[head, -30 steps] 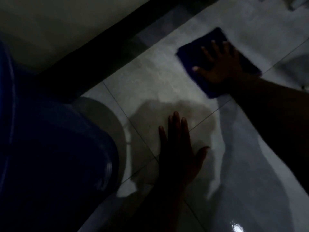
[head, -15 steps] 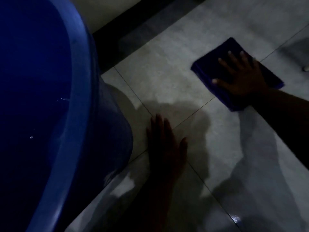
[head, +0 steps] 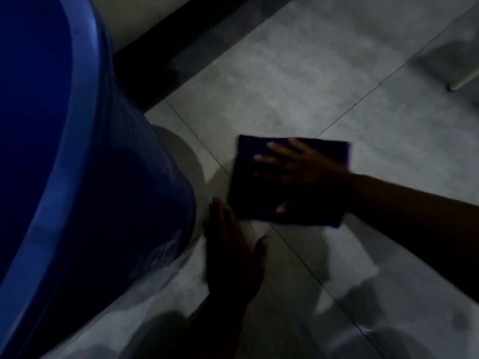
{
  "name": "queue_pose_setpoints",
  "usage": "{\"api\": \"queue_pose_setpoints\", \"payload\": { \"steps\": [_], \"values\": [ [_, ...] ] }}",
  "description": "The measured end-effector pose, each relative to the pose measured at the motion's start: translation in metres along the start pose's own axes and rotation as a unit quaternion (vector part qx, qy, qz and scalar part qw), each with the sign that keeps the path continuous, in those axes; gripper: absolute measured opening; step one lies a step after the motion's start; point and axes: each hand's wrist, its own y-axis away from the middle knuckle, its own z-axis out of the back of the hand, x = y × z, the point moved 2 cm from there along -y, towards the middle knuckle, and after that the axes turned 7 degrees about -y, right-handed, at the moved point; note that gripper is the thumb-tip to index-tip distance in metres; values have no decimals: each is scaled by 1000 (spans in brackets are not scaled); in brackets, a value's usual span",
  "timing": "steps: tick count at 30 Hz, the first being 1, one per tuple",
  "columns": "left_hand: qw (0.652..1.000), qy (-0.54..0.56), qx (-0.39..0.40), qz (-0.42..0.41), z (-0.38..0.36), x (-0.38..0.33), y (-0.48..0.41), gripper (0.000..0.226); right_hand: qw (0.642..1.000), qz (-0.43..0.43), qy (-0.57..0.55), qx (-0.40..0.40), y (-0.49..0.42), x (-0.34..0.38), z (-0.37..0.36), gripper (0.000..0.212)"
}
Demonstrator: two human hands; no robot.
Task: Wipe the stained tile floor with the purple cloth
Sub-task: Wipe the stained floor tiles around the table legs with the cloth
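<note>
The folded purple cloth (head: pixel 248 193) lies flat on the grey tile floor (head: pixel 298 81), over a crossing of grout lines. My right hand (head: pixel 303 174) presses on top of it with the fingers spread, the arm coming in from the right. My left hand (head: pixel 233 255) rests palm down on the tile just below and left of the cloth, its fingertips close to the cloth's lower left corner. The scene is dim and the right hand is a little blurred.
A large blue plastic tub (head: pixel 77 177) fills the left side, close to my left hand. A dark skirting strip (head: pixel 186 47) runs along the wall at the top. A pale furniture leg (head: pixel 464 81) stands at the far right. Wet sheen shows on the lower tiles.
My right hand has slid the cloth from the upper right toward the left and down, next to my left hand. The view has shifted, with the tub now larger.
</note>
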Motion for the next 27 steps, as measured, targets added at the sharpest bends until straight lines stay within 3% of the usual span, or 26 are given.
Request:
{"api": "queue_pose_setpoints", "payload": {
  "steps": [1, 3, 5, 7, 9, 12, 14, 18, 20, 22, 24, 27],
  "values": [
    [1000, -8, 9, -4, 0, 1, -3, 89, 999, -37, 2, -11, 28, -27, 1, 81],
    [1000, 7, 20, -2, 1, 0, -5, 90, 981, -190, -21, -16, 74, -85, 11, 86],
    [1000, 22, -11, -14, 4, -2, -2, 87, 930, -358, -86, -22, 90, -113, 16, 94],
    [998, 49, -28, -39, 7, -4, 1, 85, 895, -433, -106, -27, 66, -94, 13, 93],
    [995, 88, -30, -19, 9, -2, -1, 85, 925, -371, -83, -22, 21, -42, 3, 90],
    [993, 95, -68, 34, 17, 1, -7, 87, 983, -172, -65, -15, -5, 58, -17, 81],
    [974, 194, -108, 37, 24, -4, -15, 78, 995, -91, -42, -10, 22, 99, -30, 78],
    [969, 215, -113, -54, 33, -45, -37, 68, 995, -76, -50, -40, 150, 108, -40, 82],
    [975, 161, -93, -118, 30, -66, -43, 66, 986, -154, -55, -29, 226, 83, -36, 86],
    [976, 103, -52, -182, 21, -87, -41, 68, 950, -304, -65, 7, 298, 40, -24, 93],
    [974, 57, -21, -217, 11, -102, -39, 69, 883, -462, -85, 20, 337, -3, -11, 101],
    [969, 25, -16, -246, 3, -134, -29, 66, 802, -590, -93, -4, 330, -37, -2, 107]
  ]
}}
